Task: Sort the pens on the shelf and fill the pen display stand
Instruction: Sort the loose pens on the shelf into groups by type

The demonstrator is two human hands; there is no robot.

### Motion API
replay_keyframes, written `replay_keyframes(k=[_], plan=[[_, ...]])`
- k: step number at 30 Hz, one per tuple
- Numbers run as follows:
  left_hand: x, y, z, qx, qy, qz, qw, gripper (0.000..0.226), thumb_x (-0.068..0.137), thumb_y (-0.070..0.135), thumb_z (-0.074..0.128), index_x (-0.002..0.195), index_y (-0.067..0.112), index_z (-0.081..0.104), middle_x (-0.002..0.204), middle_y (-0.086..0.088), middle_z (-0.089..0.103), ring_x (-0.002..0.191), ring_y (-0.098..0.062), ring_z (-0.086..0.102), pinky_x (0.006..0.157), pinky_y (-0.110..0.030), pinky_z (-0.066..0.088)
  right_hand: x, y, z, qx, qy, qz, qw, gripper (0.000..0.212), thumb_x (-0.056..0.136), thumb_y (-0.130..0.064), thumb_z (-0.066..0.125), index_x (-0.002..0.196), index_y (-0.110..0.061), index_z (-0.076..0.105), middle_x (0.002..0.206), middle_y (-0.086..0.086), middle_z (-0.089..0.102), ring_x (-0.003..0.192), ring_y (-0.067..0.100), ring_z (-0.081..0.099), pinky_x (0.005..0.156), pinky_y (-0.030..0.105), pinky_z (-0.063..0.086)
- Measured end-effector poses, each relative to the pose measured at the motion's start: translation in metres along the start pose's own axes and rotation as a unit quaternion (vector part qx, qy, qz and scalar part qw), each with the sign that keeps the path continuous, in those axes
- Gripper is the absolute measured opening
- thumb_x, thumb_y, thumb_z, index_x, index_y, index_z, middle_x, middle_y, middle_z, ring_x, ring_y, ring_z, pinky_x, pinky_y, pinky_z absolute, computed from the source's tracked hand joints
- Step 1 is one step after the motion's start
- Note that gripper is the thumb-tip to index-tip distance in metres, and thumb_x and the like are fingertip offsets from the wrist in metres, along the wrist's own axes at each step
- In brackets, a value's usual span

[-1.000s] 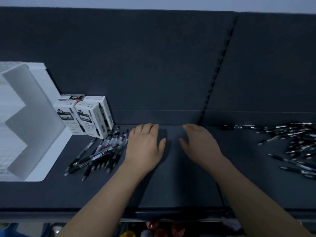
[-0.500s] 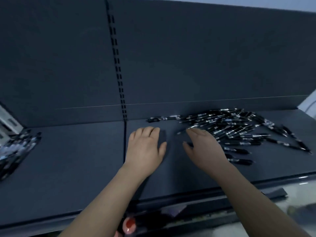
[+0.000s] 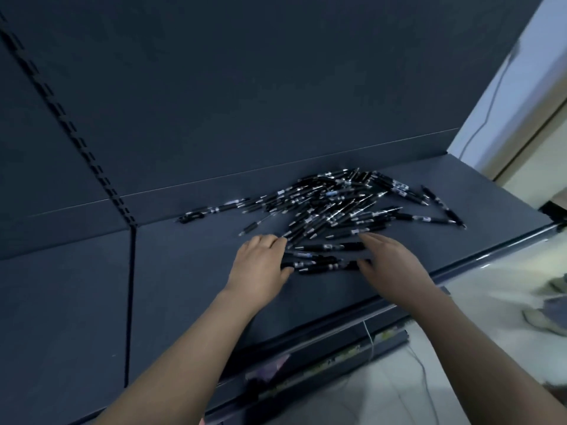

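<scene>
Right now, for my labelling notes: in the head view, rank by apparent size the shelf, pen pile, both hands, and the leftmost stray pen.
1. shelf
2. pen pile
3. left hand and right hand: alike, not ranked apart
4. leftmost stray pen

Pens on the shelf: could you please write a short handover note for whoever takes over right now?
Left hand: open, fingertips touching the near pens at one end.
Right hand: open, at their other end.
Pen pile lies loose and unsorted behind them on the dark shelf.
Nothing lifted; display stand not in view.
Left: gather, sort, fill the stand.
</scene>
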State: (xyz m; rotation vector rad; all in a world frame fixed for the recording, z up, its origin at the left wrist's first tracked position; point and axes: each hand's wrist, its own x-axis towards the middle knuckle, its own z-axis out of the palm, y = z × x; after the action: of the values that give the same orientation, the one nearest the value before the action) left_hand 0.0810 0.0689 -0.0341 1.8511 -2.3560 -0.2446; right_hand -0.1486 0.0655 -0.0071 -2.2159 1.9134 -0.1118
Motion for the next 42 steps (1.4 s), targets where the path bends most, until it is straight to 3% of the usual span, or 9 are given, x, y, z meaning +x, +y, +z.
replay_keyframes(k=[4, 9, 16, 20, 22, 26, 31, 37, 42], plan=[[0.014, 0.006, 0.011, 0.014, -0.025, 0.005, 1.0, 0.038, 0.093, 0.036, 0.054, 0.126, 0.017, 0.049, 0.127, -0.001, 0.048, 0.117, -0.021, 0.042, 0.102, -0.032, 0.037, 0.002, 0.012, 0.004, 0.01, -0.038, -0.031, 0.999, 0.063, 0.097, -0.032, 0.052, 0.151, -0.019, 0.026, 0.156, -0.004, 0.028, 0.142, 0.014, 0.029, 0.113, 0.027, 0.028], [0.015, 0.01, 0.013, 0.032, -0.034, -0.001, 0.999, 0.025, 0.095, 0.026, 0.049, 0.119, 0.017, 0.05, 0.119, -0.001, 0.045, 0.11, -0.02, 0.039, 0.095, -0.03, 0.038, 0.021, 0.014, 0.011, 0.022, -0.089, -0.082, 0.992, 0.066, 0.096, -0.036, 0.054, 0.152, -0.019, 0.023, 0.157, -0.002, 0.026, 0.143, 0.017, 0.025, 0.115, 0.031, 0.026], [0.012, 0.026, 0.02, 0.06, -0.071, -0.076, 0.993, 0.022, 0.088, 0.005, 0.043, 0.106, 0.016, 0.038, 0.113, -0.005, 0.047, 0.102, -0.022, 0.041, 0.086, -0.03, 0.033, 0.052, 0.03, 0.024, -0.018, -0.116, -0.184, 0.976, 0.036, 0.096, -0.027, 0.053, 0.131, -0.019, 0.047, 0.127, 0.002, 0.045, 0.122, 0.021, 0.04, 0.101, 0.031, 0.036], [0.012, 0.041, 0.016, 0.034, -0.086, -0.118, 0.989, 0.002, 0.094, 0.018, 0.034, 0.094, 0.017, 0.031, 0.11, -0.008, 0.053, 0.09, -0.024, 0.044, 0.079, -0.033, 0.031, 0.063, 0.057, 0.017, -0.102, -0.087, -0.224, 0.965, 0.023, 0.096, -0.013, 0.044, 0.118, -0.014, 0.051, 0.12, 0.005, 0.049, 0.111, 0.024, 0.045, 0.089, 0.032, 0.037], [0.016, 0.046, 0.016, 0.031, -0.07, -0.139, 0.987, 0.008, 0.096, 0.024, 0.033, 0.093, 0.017, 0.032, 0.108, -0.009, 0.056, 0.091, -0.026, 0.05, 0.077, -0.035, 0.034, 0.067, 0.073, 0.011, -0.135, -0.078, -0.217, 0.964, 0.021, 0.095, -0.01, 0.042, 0.113, -0.014, 0.052, 0.118, 0.005, 0.051, 0.108, 0.023, 0.046, 0.086, 0.031, 0.036], [0.027, 0.056, 0.013, -0.007, -0.019, -0.176, 0.984, 0.026, 0.1, 0.041, 0.028, 0.093, 0.016, 0.034, 0.09, -0.004, 0.052, 0.084, -0.025, 0.052, 0.071, -0.034, 0.039, 0.076, 0.089, 0.003, -0.15, -0.047, -0.203, 0.966, 0.026, 0.094, -0.014, 0.048, 0.12, -0.013, 0.05, 0.125, 0.006, 0.046, 0.115, 0.024, 0.043, 0.096, 0.032, 0.037], [0.044, 0.059, 0.014, -0.089, 0.022, -0.2, 0.975, 0.027, 0.102, 0.034, 0.031, 0.082, 0.015, 0.036, 0.072, 0.0, 0.048, 0.074, -0.025, 0.051, 0.062, -0.034, 0.037, 0.081, 0.076, 0.01, -0.106, -0.043, -0.27, 0.956, 0.047, 0.095, -0.015, 0.047, 0.14, -0.014, 0.037, 0.135, 0.005, 0.039, 0.124, 0.024, 0.036, 0.106, 0.033, 0.032], [0.071, 0.075, 0.015, -0.135, 0.039, -0.19, 0.972, 0.023, 0.099, 0.033, 0.041, 0.089, 0.013, 0.044, 0.085, -0.003, 0.057, 0.078, -0.023, 0.055, 0.062, -0.032, 0.038, 0.085, 0.081, 0.016, -0.119, -0.039, -0.257, 0.958, 0.039, 0.092, -0.012, 0.043, 0.131, -0.011, 0.04, 0.127, 0.008, 0.042, 0.115, 0.024, 0.039, 0.101, 0.032, 0.033], [0.097, 0.087, 0.019, -0.108, 0.039, -0.182, 0.977, 0.026, 0.091, 0.035, 0.059, 0.096, 0.014, 0.046, 0.101, -0.002, 0.046, 0.088, -0.024, 0.053, 0.075, -0.036, 0.046, 0.089, 0.106, 0.009, -0.136, -0.069, -0.219, 0.964, 0.031, 0.092, -0.007, 0.038, 0.122, -0.01, 0.043, 0.125, 0.01, 0.044, 0.113, 0.026, 0.041, 0.097, 0.034, 0.034]])
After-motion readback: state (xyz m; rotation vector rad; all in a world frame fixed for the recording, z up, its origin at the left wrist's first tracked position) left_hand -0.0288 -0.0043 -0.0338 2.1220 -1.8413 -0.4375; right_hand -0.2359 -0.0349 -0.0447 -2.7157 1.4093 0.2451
